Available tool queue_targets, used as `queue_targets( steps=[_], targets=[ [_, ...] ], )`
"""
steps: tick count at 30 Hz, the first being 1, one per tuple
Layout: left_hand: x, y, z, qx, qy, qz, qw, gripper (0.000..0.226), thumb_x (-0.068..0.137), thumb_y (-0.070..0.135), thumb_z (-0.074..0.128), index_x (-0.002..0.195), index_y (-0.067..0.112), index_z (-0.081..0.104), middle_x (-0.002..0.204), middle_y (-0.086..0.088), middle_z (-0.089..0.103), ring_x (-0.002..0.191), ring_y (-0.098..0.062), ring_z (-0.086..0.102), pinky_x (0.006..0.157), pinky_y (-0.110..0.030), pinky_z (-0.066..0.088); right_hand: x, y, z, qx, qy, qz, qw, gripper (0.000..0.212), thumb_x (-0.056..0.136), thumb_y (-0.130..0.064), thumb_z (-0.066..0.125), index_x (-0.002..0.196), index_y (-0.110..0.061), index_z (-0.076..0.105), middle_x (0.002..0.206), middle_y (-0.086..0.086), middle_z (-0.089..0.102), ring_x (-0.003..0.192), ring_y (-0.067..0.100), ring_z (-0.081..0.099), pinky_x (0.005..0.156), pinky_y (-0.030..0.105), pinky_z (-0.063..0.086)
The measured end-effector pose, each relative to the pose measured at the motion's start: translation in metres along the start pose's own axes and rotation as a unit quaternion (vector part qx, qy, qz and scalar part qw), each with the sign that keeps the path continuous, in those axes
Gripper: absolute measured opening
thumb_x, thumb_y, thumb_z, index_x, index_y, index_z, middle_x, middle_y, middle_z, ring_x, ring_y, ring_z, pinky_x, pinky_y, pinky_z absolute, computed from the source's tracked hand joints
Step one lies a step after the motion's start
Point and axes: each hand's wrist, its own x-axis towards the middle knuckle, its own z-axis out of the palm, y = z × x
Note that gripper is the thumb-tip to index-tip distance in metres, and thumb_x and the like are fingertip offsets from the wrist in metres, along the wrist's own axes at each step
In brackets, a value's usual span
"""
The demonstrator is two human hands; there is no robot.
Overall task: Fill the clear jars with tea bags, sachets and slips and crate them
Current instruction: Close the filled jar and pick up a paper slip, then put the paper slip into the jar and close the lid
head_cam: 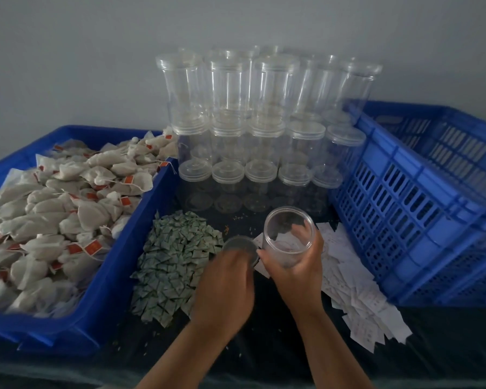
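Observation:
My right hand [298,265] grips an open, empty clear jar [288,234] just above the table. My left hand [225,279] holds the jar's clear round lid [240,244] right beside it, over the edge of a heap of green-printed sachets [171,262]. White tea bags with red tags [62,203] fill the blue tray [104,299] at the left. White paper slips [359,293] lie spread on the dark cloth under and to the right of the jar. A blue slatted crate [421,209] stands at the right.
Several lidded clear jars [258,130] are stacked in layers at the back middle, against a plain wall. Dark cloth [264,346] covers the table, with small crumbs scattered on it. The tray and crate hem in the work area on both sides.

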Motion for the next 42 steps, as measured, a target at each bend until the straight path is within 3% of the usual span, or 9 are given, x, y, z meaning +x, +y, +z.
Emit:
queue_targets(
  steps=[3, 7, 11, 14, 21, 24, 29, 35, 42],
  targets=[
    [-0.034, 0.022, 0.015, 0.007, -0.187, 0.077, 0.979, 0.055, 0.107, 0.046, 0.039, 0.161, 0.032, 0.04, 0.168, 0.007, 0.039, 0.157, -0.02, 0.033, 0.131, -0.037, 0.023, 0.011, -0.004, -0.003, -0.007, 0.003, -0.018, 1.0, 0.109, 0.069, -0.051, 0.1, 0.148, -0.068, 0.026, 0.144, -0.031, 0.051, 0.137, -0.004, 0.051, 0.102, 0.011, 0.041],
    [-0.035, 0.034, 0.033, 0.007, -0.225, 0.069, 0.972, 0.078, 0.107, 0.058, 0.033, 0.172, 0.031, -0.002, 0.179, 0.011, -0.012, 0.163, -0.013, -0.023, 0.131, -0.036, -0.014, 0.01, -0.009, -0.003, -0.013, -0.001, -0.035, 0.999, 0.104, 0.072, -0.053, 0.097, 0.147, -0.068, 0.026, 0.144, -0.034, 0.05, 0.139, -0.002, 0.05, 0.106, 0.018, 0.041],
    [-0.005, 0.016, 0.032, 0.041, -0.125, 0.039, 0.991, 0.061, 0.108, 0.047, 0.045, 0.165, 0.027, 0.036, 0.17, 0.005, 0.035, 0.161, -0.021, 0.023, 0.128, -0.04, 0.023, -0.003, -0.015, 0.0, 0.003, 0.01, -0.033, 0.999, 0.102, 0.069, -0.057, 0.093, 0.147, -0.066, 0.028, 0.145, -0.03, 0.051, 0.141, 0.002, 0.051, 0.109, 0.029, 0.046],
    [0.007, 0.008, 0.024, 0.024, -0.036, 0.036, 0.998, 0.02, 0.103, 0.035, 0.06, 0.118, 0.029, 0.071, 0.12, 0.009, 0.066, 0.119, -0.018, 0.058, 0.098, -0.037, 0.046, -0.009, -0.021, 0.003, 0.021, 0.007, -0.019, 1.0, 0.104, 0.068, -0.056, 0.094, 0.149, -0.064, 0.029, 0.145, -0.029, 0.052, 0.141, 0.004, 0.052, 0.11, 0.036, 0.05],
    [0.011, -0.01, -0.061, 0.059, -0.051, -0.028, 0.997, 0.035, 0.111, 0.044, 0.039, 0.092, 0.031, 0.066, 0.086, 0.013, 0.062, 0.078, -0.007, 0.058, 0.072, -0.034, 0.054, -0.017, -0.003, 0.003, 0.038, -0.026, 0.003, 0.999, 0.106, 0.06, -0.081, 0.09, 0.147, -0.054, 0.037, 0.141, -0.017, 0.056, 0.132, 0.014, 0.061, 0.099, 0.055, 0.061],
    [0.023, -0.027, -0.13, 0.066, -0.047, -0.081, 0.993, 0.041, 0.11, 0.052, 0.041, 0.08, 0.031, 0.06, 0.071, 0.012, 0.059, 0.062, -0.002, 0.055, 0.056, -0.029, 0.048, -0.023, 0.006, 0.004, 0.051, -0.057, 0.014, 0.997, 0.105, 0.053, -0.084, 0.091, 0.143, -0.06, 0.04, 0.138, -0.018, 0.059, 0.128, 0.01, 0.064, 0.093, 0.039, 0.065],
    [0.064, -0.097, -0.217, 0.172, -0.067, -0.181, 0.966, 0.028, 0.106, 0.032, 0.055, 0.131, 0.035, 0.066, 0.12, 0.005, 0.072, 0.102, -0.018, 0.068, 0.083, -0.038, 0.059, -0.025, 0.003, 0.014, 0.059, -0.109, -0.002, 0.992, 0.103, 0.056, -0.072, 0.096, 0.143, -0.061, 0.042, 0.139, -0.019, 0.06, 0.131, 0.005, 0.061, 0.099, 0.027, 0.058],
    [0.092, -0.162, -0.206, 0.271, -0.226, -0.287, 0.891, 0.071, 0.107, 0.044, 0.057, 0.169, 0.038, 0.023, 0.175, -0.011, 0.024, 0.156, -0.041, 0.032, 0.116, -0.055, 0.046, -0.027, -0.008, 0.019, 0.022, -0.127, -0.02, 0.991, 0.096, 0.052, -0.061, 0.092, 0.133, -0.069, 0.041, 0.134, -0.032, 0.055, 0.123, -0.012, 0.057, 0.09, 0.024, 0.053],
    [0.076, -0.177, -0.187, 0.223, -0.029, -0.212, 0.951, 0.015, 0.11, 0.031, 0.052, 0.099, 0.024, 0.061, 0.094, 0.0, 0.068, 0.081, -0.017, 0.065, 0.068, -0.036, 0.055, -0.027, -0.014, 0.019, 0.003, -0.119, -0.008, 0.993, 0.094, 0.053, -0.067, 0.091, 0.133, -0.067, 0.04, 0.133, -0.032, 0.058, 0.125, -0.011, 0.056, 0.093, 0.026, 0.05]
  ],
)
